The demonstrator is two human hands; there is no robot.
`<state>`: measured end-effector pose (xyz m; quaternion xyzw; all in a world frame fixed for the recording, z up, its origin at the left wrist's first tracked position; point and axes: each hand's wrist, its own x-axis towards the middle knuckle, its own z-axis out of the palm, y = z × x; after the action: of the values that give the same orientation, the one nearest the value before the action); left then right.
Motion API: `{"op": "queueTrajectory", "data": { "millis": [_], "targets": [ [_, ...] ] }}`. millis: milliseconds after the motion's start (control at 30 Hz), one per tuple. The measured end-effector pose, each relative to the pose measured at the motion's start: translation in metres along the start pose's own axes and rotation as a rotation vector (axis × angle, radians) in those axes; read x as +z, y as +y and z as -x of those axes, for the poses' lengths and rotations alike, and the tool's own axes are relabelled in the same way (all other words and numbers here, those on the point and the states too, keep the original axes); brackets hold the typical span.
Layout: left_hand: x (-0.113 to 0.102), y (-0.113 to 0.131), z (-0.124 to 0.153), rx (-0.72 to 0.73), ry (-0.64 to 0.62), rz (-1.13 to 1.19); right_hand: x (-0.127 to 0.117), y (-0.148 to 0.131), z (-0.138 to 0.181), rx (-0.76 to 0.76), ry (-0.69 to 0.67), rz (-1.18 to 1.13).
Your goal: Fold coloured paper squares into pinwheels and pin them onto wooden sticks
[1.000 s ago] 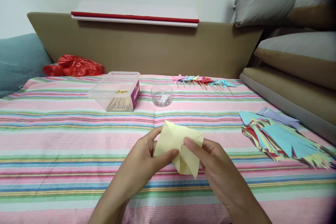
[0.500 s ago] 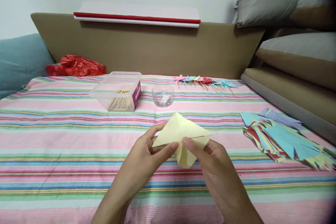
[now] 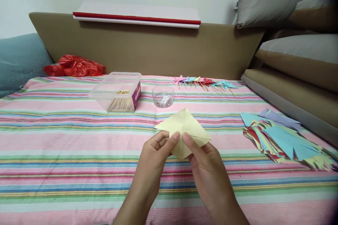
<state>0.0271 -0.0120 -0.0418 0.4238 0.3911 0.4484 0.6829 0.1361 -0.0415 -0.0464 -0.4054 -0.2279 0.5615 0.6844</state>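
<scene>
A pale yellow paper square (image 3: 185, 123) with slits cut in from its corners is held up over the striped cloth. My left hand (image 3: 155, 154) pinches it near the middle, thumb on top and fingers curled beneath. From the other side my right hand (image 3: 204, 163) grips it the same way, its thumb beside the left thumb. One slit runs toward the right corner. The fingers under the paper are mostly hidden. Beyond the paper stands a round clear container (image 3: 163, 98) with small pins and a white label inside.
A clear plastic box (image 3: 116, 88) of thin wooden sticks stands back left. Several finished paper pinwheels (image 3: 207, 81) lie at the back. Cut coloured sheets (image 3: 287, 142) are piled right, near stacked cushions (image 3: 295, 63). A red plastic bag (image 3: 79, 66) lies far left.
My left hand has shifted right and its thumb now presses near the paper's centre. The paper has turned slightly, and its bottom corner, curled before, lies flatter.
</scene>
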Motion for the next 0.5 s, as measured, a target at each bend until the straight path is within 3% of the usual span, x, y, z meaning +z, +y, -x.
{"op": "queueTrajectory", "data": {
  "millis": [333,433,500],
  "targets": [
    [0.000,0.002,-0.001,0.072,0.165,0.055,-0.003,-0.005,-0.001,-0.028,-0.004,0.118],
    [-0.002,0.004,-0.002,0.079,0.238,0.123,-0.008,-0.005,0.000,-0.203,0.022,0.275],
    [-0.004,0.005,-0.002,0.084,0.280,0.163,-0.013,-0.003,0.001,-0.424,0.003,0.502]
  ]
}}
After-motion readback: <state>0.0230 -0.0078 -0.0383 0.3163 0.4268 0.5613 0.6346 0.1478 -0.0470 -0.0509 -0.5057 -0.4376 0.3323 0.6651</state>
